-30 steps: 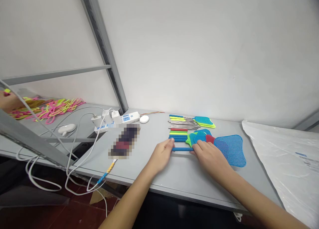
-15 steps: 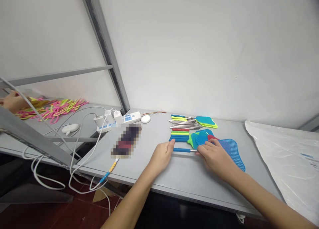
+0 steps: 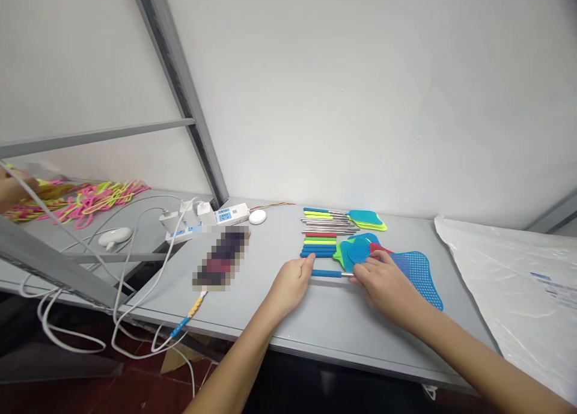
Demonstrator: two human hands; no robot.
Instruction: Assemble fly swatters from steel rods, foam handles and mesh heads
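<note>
My left hand [image 3: 291, 285] is closed round the end of a blue handle on a fly swatter [image 3: 327, 274]. My right hand [image 3: 381, 279] grips the same swatter's metal rod, a short piece of which shows between handle and fingers. A blue mesh swatter head [image 3: 419, 276] sticks out beyond my right hand; the join to the rod is hidden. Just behind lie swatters with coloured handles [image 3: 320, 244] side by side, and blue and green heads [image 3: 354, 252] overlap next to my right fingers. Farther back are bare metal rods [image 3: 331, 225] and stacked swatter heads [image 3: 367, 219].
On the left of the grey table [image 3: 265, 318] lies a blurred-out phone-like object [image 3: 220, 261] with a cable. Behind it are a power strip [image 3: 232, 214] and a white round device [image 3: 258, 217]. White plastic sheeting [image 3: 509, 282] covers the right side. Another person's hand [image 3: 15, 188] is near pink-yellow cords [image 3: 103, 200].
The view has turned slightly right, so the table's things sit a little farther left. Both my hands keep their hold on the swatter, with little visible movement.
</note>
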